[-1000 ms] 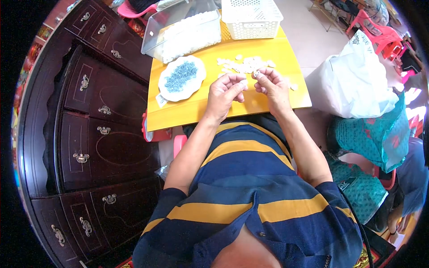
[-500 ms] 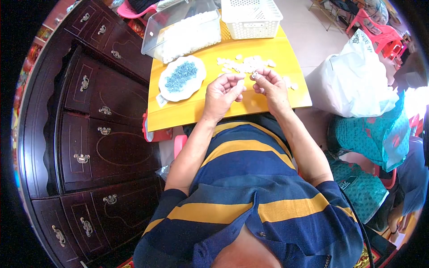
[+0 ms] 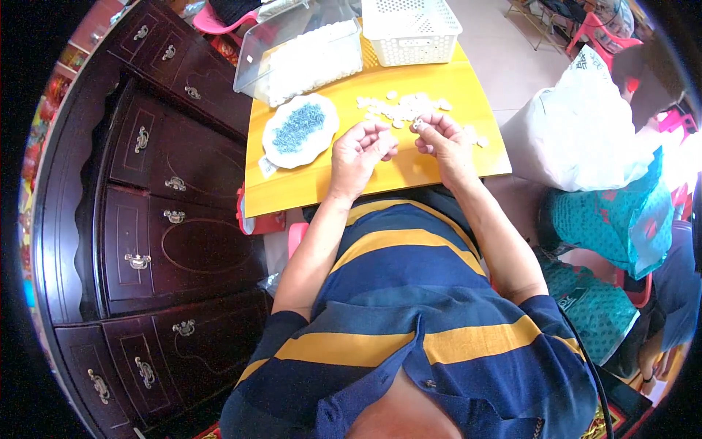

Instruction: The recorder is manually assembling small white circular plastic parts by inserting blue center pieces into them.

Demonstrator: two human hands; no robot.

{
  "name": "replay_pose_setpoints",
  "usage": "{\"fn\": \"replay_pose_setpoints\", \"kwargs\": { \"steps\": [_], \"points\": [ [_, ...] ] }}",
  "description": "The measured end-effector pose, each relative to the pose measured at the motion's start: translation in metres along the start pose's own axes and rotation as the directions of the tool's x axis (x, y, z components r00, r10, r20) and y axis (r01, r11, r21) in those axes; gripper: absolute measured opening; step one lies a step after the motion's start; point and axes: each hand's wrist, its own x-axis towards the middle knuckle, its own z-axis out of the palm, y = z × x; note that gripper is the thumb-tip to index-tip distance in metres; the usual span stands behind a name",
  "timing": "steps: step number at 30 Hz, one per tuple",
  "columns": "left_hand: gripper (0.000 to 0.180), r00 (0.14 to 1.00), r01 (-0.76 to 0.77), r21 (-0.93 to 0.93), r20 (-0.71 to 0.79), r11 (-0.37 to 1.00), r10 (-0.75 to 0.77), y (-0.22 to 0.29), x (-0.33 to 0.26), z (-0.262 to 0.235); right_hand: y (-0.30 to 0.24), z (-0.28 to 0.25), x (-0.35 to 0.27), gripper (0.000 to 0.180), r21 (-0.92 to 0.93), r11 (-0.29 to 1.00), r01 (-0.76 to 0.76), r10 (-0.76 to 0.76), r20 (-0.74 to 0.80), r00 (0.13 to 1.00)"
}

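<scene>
Since half a second ago, my left hand is drifting slightly leftward, widening its gap from my right hand. Between right thumb and forefinger I am pinching a small pale piece with dark marks, holding it above the table just nearer me than the loose white pieces. My left thumb and fingers are curling nearly together; whether they are gripping anything, I cannot tell. Judging by this, I am working on one piece by hand, perhaps with a slender blue-grey bit from the scalloped plate. The next move is probably calling for my left fingertips to meet that pinch while the right keeps steady. The piece is sitting at my fingertips' far end; it is showing too small for me to tell its long axis or which way it is pointing.
</scene>
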Motion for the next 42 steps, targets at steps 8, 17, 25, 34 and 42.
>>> {"fn": "replay_pose_setpoints", "kwargs": {
  "steps": [8,17,25,34,42],
  "points": [
    [0.017,1.0,-0.028,0.081,0.012,0.996,0.027,-0.005,0.001,-0.013,0.0,0.004,-0.003,0.015,-0.016,1.0,-0.004,0.004,0.03,1.0],
    [0.022,1.0,0.024,0.094,0.012,0.995,-0.025,0.004,0.001,-0.015,0.004,0.011,-0.007,0.014,-0.053,0.999,-0.002,0.009,0.136,0.991],
    [0.021,0.997,-0.069,0.216,-0.018,0.974,0.075,0.006,-0.001,-0.011,0.01,0.011,-0.008,0.014,-0.115,0.991,0.067,-0.046,0.171,0.984],
    [0.019,0.988,-0.14,0.298,-0.017,0.944,0.152,0.001,0.0,-0.008,0.011,0.009,-0.007,0.014,-0.154,0.986,0.064,-0.032,0.199,0.979],
    [0.012,0.985,-0.163,0.309,-0.005,0.937,0.173,-0.001,0.0,-0.007,0.011,0.009,-0.007,0.014,-0.148,0.988,0.052,-0.02,0.207,0.978]
  ]
}}
